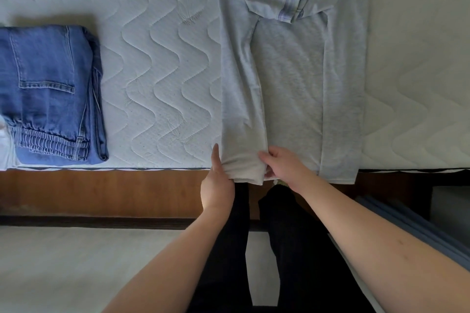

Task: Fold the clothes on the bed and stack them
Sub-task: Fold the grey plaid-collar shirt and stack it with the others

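A light grey garment [292, 78] lies lengthwise on the quilted white mattress [157, 58], its two long sides folded inward and a plaid-trimmed flap at its far end. Its near hem hangs slightly over the bed's edge. My left hand [217, 180] grips the left side of the folded left panel at the hem. My right hand [284, 165] pinches the same panel's right side. Folded blue jeans [50, 94] sit at the left of the mattress, near the edge.
The wooden bed frame [101, 190] runs below the mattress edge, with pale floor [76, 267] beneath. My dark-trousered legs [292, 249] stand against the frame. A blue-grey object [412, 226] lies at the lower right. Bare mattress extends right of the garment.
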`<state>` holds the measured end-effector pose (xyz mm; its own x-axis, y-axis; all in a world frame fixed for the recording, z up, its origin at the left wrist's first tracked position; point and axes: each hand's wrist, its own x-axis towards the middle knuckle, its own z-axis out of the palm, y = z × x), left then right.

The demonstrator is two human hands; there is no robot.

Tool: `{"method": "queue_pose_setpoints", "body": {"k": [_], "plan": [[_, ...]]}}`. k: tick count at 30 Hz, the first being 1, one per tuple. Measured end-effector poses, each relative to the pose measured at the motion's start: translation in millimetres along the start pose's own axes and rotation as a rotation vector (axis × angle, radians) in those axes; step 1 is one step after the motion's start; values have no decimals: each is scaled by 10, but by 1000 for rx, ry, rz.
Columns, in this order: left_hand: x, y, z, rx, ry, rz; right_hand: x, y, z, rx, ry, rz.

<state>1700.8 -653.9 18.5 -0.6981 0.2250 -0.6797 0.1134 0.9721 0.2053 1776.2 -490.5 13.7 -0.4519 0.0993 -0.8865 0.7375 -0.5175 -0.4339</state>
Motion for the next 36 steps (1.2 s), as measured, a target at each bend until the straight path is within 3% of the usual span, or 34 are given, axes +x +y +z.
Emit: {"method": "queue_pose_setpoints", "body": {"k": [3, 7, 15, 19, 22, 25, 32, 36], "plan": [[-16, -129, 29, 140, -44, -51, 58, 86, 62, -245, 33, -25], [-26, -235, 100, 148, -52, -30, 107, 117, 125, -225, 71, -41], [39, -277, 86, 266, -116, 15, 57, 474, 83, -725, 166, 15], [93, -304, -33, 334, -61, 71, 95, 348, 61, -578, 360, -64], [247, -228, -223, 217, 17, 168, 268, -26, 54, -402, 470, -159], [480, -56, -441, 88, 81, 256, 498, -466, 33, -210, 478, -229], [1147, 464, -942, -209, 36, 427, 899, -1311, 42, -155, 537, -312], [1634, 797, -1110, -305, 67, 409, 1189, -1766, 12, -240, 577, -341]]}}
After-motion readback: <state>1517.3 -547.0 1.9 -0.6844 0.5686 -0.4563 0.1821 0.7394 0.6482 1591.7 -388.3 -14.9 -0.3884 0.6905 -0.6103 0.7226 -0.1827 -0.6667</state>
